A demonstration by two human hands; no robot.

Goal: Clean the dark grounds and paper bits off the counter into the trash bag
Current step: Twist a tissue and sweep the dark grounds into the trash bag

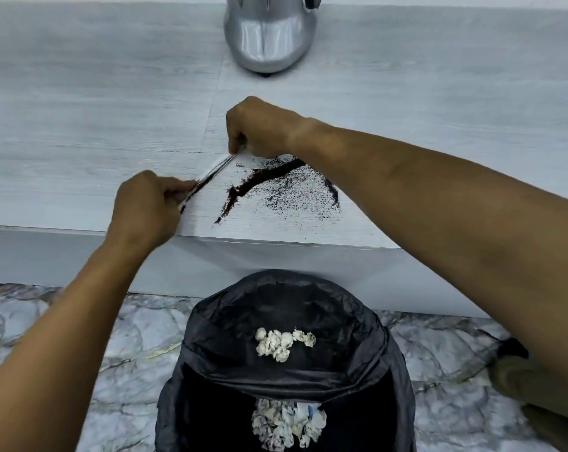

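Dark grounds (266, 177) lie in a curved ridge with a scatter of specks near the front edge of the pale wood-grain counter (80, 125). Both hands hold a thin white sheet of paper (211, 172) on edge, just left of the grounds. My left hand (145, 207) pinches its near end and my right hand (259, 128) pinches its far end. Below the counter edge stands a black trash bag (357, 337) with crumpled white paper bits (282, 344) resting on its folded rim and more (289, 425) inside.
A shiny silver appliance base (269, 37) stands at the back of the counter, behind my right hand. The floor (80, 337) beneath is grey marble-patterned tile. A dark object (510, 353) shows past my right forearm at the right.
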